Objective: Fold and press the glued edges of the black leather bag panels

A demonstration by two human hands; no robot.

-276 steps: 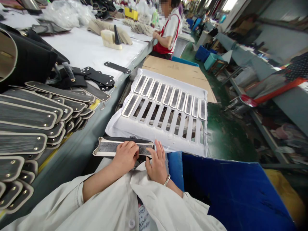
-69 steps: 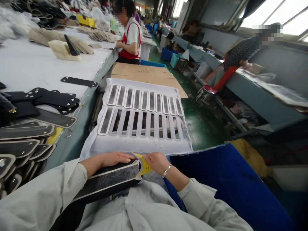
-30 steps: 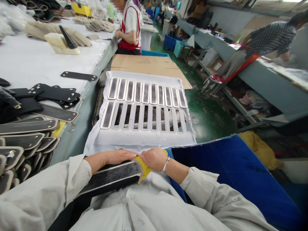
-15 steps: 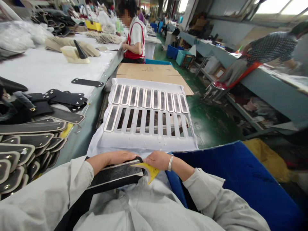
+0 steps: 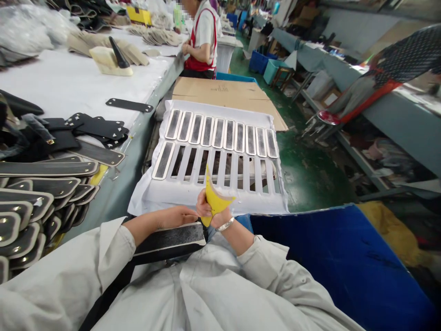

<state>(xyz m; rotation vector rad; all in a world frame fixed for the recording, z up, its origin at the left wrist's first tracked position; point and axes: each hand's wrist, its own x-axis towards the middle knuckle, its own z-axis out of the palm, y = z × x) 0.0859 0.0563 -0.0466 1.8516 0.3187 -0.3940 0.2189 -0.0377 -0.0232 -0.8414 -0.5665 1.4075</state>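
Note:
A long black strap piece (image 5: pixel 170 236) with a grey centre and pale edge lies across my lap. My left hand (image 5: pixel 175 216) rests flat on its far end, fingers stretched out. My right hand (image 5: pixel 210 212) is raised just beyond the strap's end, pinched on a yellow scraper (image 5: pixel 214 198) that points upward. In front of me stands a white slotted rack (image 5: pixel 213 188). Its back row holds several grey strips (image 5: pixel 220 134), and one strip (image 5: pixel 164 159) fills the leftmost front slot.
Stacks of black strap pieces (image 5: pixel 37 193) cover the table (image 5: pixel 124 151) at my left. A blue bin (image 5: pixel 330 257) sits at my right. Cardboard (image 5: pixel 223 94) lies beyond the rack. A person in a red apron (image 5: pixel 203 37) works at the far table end.
My right hand has lifted the yellow scraper off the strap's end and turned it upright. My left hand stays on the strap.

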